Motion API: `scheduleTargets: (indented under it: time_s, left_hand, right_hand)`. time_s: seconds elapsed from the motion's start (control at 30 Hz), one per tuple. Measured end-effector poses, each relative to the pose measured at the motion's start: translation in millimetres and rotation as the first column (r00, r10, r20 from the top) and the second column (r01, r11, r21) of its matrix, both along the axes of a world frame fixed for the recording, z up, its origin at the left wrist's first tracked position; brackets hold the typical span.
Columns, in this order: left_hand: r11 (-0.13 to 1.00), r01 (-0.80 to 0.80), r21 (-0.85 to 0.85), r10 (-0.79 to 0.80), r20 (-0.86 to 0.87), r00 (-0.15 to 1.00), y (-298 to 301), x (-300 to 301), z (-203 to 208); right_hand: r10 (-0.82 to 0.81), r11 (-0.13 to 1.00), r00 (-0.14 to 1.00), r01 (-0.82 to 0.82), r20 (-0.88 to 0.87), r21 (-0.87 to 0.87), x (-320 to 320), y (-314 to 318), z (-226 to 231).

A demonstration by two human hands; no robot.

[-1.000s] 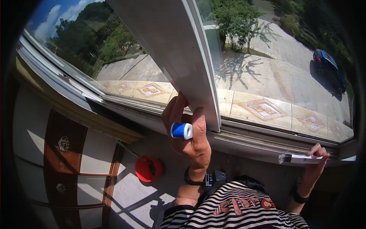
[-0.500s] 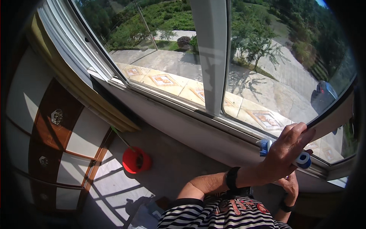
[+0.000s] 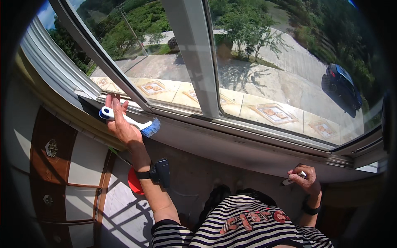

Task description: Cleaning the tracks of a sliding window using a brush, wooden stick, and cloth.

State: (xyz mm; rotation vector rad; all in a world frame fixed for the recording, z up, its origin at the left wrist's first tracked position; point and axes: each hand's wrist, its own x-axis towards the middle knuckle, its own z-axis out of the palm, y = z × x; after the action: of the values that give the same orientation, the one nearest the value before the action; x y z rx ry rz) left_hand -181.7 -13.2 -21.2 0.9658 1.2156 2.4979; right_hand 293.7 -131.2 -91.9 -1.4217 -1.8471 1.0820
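Note:
My left hand [image 3: 123,126] is at the left end of the window, with fingertips at the bottom window track [image 3: 134,106]. Held across its palm is a scrub brush [image 3: 134,122] with a white and blue handle and blue bristles, which point down and right, away from the track. My right hand [image 3: 307,180] is lower right, in front of the wall below the sill. Its fingers close around a small tool [image 3: 289,180] with a pale handle end and a flat greyish tip; its exact kind is unclear. Glass window sashes [image 3: 198,62] in pale frames stand above both hands.
A red bucket [image 3: 134,182] stands on the floor, partly hidden by my left forearm. Left are a brown and white cabinet [image 3: 89,159] and a yellowish curtain [image 3: 31,84]. Outside lie a tiled ledge [image 3: 237,107], paving and a parked dark car [image 3: 344,84].
My left hand has left the sash edge at the right and swung to the window's left end, brush still held. An opening shows beside the left sash. My right hand's tool has come into sight.

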Motion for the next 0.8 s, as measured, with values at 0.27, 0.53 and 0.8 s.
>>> scheduleTargets:
  time_s: [0.27, 0.53, 0.8]
  left_hand:
    - [0.965, 0.234, -0.119, -0.223, 0.102, 0.97, 38.9, -26.2, -37.1]
    - [0.945, 0.176, -0.276, -0.197, -0.048, 0.979, 17.5, 40.5, -43.5]
    - [0.958, 0.183, -0.223, -0.249, -0.324, 0.913, -8.9, 134.3, -38.3]
  right_hand:
    - [-0.05, 0.995, 0.998, 0.052, 0.022, -0.086, -18.5, -2.8, 6.1]
    - [0.031, 0.988, 0.999, -0.023, 0.045, -0.154, -35.7, 9.2, 4.6]
    - [0.038, 0.982, 0.998, -0.045, -0.04, -0.186, -28.2, -0.4, 1.7]
